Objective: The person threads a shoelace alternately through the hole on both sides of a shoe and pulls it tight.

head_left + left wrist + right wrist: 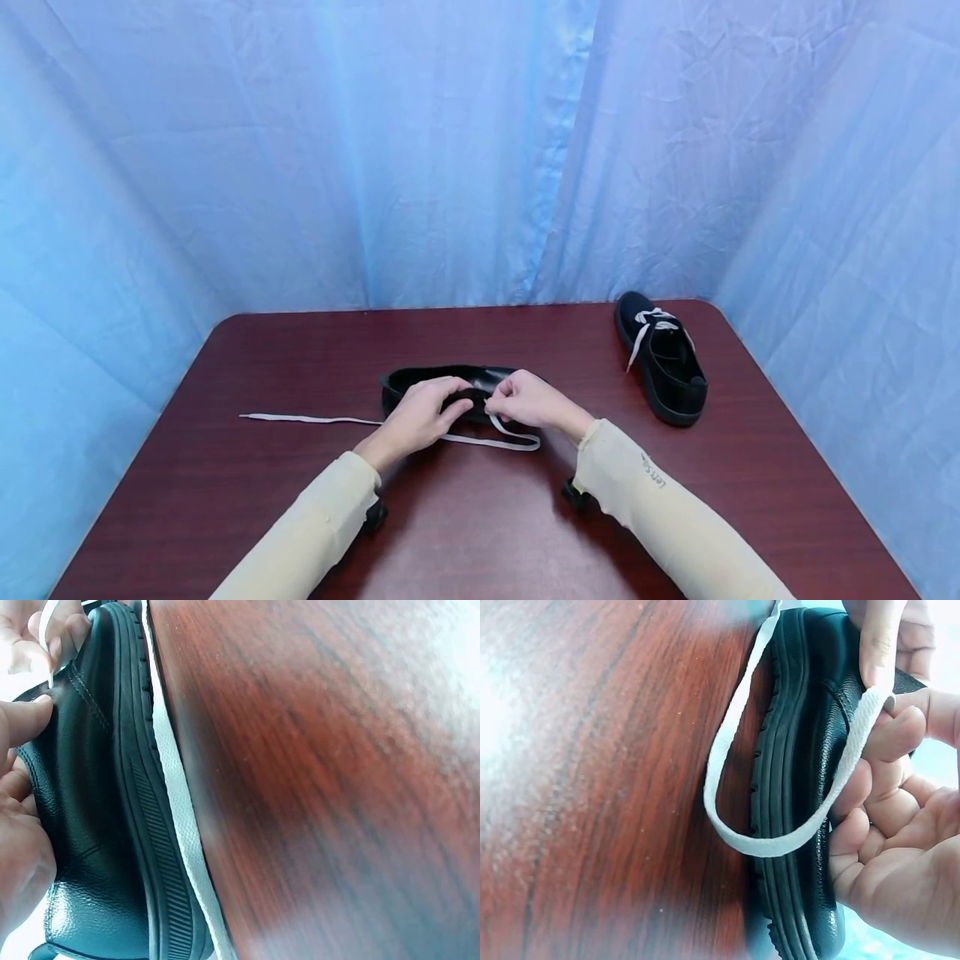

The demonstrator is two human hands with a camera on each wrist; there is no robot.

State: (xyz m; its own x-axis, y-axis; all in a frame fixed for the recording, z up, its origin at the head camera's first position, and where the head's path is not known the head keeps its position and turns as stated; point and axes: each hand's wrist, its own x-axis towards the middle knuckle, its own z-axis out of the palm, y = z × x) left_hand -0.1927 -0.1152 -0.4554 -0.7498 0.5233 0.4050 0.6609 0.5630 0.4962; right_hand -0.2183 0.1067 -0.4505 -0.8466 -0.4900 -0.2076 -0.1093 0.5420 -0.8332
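A black leather shoe [86,787] lies lengthwise across the table, heel to the left in the head view. My left hand [423,410] grips the near edge of its opening, thumb outside and fingers reaching inside. Close by, my right hand [528,398] pinches one end of a flat white shoelace [720,765] at the eyelet edge. In the right wrist view the lace loops from those fingertips down to the table. From there it runs along the sole and out past the heel to the left. Whether the lace tip is inside an eyelet is hidden by my fingers.
A second black shoe [651,375] with tied white laces [655,317] stands at the back right of the dark red table [300,367]. Light blue curtains [450,167] hang behind and on both sides of the table.
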